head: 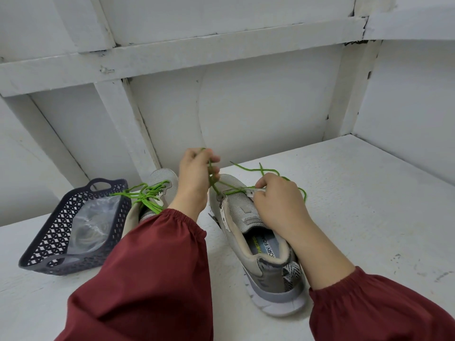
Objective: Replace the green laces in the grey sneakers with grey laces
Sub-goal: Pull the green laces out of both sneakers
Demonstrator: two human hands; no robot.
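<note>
Two grey sneakers stand on a white surface. The right sneaker (266, 262) has its heel toward me and its green lace (270, 171) is mostly pulled out, trailing loose behind the toe. My left hand (197, 178) is raised above that shoe's toe end, fingers closed on a strand of the green lace. My right hand (278, 200) rests on the shoe's right eyelet flap and pinches it near the lowest lace crossing. The left sneaker (160, 183) is partly hidden by my left sleeve, and its green lace (145, 195) is still laced and tied.
A dark perforated plastic basket (49, 237) sits at the left, holding a clear plastic bag (88, 227) with greyish contents. White framed walls close in behind and to the right. The white surface (369, 217) extends to the right of the shoes.
</note>
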